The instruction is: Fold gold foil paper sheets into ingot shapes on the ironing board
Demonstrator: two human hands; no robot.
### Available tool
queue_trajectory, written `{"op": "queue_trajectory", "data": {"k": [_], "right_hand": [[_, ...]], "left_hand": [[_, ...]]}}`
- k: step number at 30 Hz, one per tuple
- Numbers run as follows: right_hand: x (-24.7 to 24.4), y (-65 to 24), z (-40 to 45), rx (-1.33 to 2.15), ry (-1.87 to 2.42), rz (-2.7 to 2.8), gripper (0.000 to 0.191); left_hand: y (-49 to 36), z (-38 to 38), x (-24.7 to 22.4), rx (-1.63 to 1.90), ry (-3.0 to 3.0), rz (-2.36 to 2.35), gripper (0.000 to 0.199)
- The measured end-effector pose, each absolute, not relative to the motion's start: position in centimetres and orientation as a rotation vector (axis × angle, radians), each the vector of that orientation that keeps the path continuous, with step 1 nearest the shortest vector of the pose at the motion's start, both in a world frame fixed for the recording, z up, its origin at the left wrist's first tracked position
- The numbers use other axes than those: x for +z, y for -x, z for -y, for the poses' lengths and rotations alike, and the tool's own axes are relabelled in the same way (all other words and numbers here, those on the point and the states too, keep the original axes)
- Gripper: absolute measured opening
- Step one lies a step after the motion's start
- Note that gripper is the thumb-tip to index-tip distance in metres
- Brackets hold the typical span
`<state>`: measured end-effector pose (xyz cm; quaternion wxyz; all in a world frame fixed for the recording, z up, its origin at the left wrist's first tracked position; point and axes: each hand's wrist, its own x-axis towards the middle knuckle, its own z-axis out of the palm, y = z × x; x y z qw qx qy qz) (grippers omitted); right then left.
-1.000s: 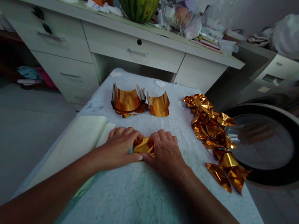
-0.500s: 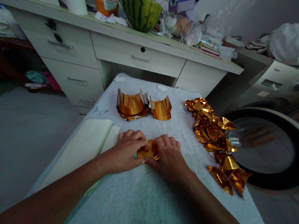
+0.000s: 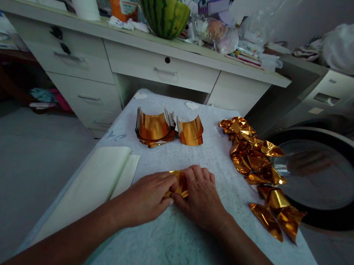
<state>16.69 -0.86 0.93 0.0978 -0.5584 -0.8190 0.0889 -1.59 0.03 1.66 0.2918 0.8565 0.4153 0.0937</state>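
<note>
Between my hands, low on the cloth-covered table (image 3: 157, 242), lies a small piece of gold foil (image 3: 181, 184), partly hidden by fingers. My left hand (image 3: 151, 196) has its thumb and curled fingers closed on the foil's left end. Over the right end, my right hand (image 3: 201, 195) is bent, its thumb at the near edge and its fingers pressed on the far side. Beyond them stand two stacks of curved gold foil sheets, a larger left stack (image 3: 153, 127) and a smaller right stack (image 3: 191, 132).
Folded white sheets (image 3: 93, 186) lie along the table's left side. Crumpled gold foil pieces (image 3: 251, 156) line the right side, near the open round door (image 3: 316, 175) of a washing machine. Behind is a counter with drawers (image 3: 165, 68), bearing a half watermelon (image 3: 162, 12).
My left hand has shifted its grip on the foil, with its fingers now drawn in lower and closer together. My right hand stays at the right end. The view has tilted slightly.
</note>
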Motion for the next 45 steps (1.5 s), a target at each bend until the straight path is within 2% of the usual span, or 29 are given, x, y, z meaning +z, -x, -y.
{"op": "queue_trajectory", "data": {"k": [11,16,21,25,33,37,41,45], "right_hand": [[0.9,-16.8,1.0,0.309,1.66,2.397,0.035],[1.1,-16.7,1.0,0.317,1.671,2.407,0.033],[1.2,-16.7,1.1,0.328,1.666,2.383,0.034],[1.0,-16.6,1.1,0.336,1.68,2.361,0.041],[0.7,-17.0,1.0,0.344,1.69,2.343,0.046],[0.8,-17.9,0.7,0.345,1.711,2.309,0.057],[0.9,-19.2,0.1,0.305,1.777,2.33,0.075],[1.3,-20.4,-0.5,0.304,1.849,2.323,0.082]], "left_hand": [[1.9,-0.9,2.1,0.168,-2.236,-1.133,0.004],[2.0,-0.8,1.1,0.264,-2.391,-1.163,0.026],[2.1,-0.9,1.4,0.268,-2.39,-1.122,0.03],[2.3,-0.8,1.6,0.246,-2.384,-1.111,0.038],[2.5,-0.7,1.0,0.23,-2.376,-1.204,0.041],[2.4,-0.7,1.2,0.207,-2.36,-1.222,0.04],[2.5,-0.8,1.3,0.206,-2.358,-1.221,0.04],[2.6,-0.8,1.2,0.199,-2.358,-1.212,0.041]]}}
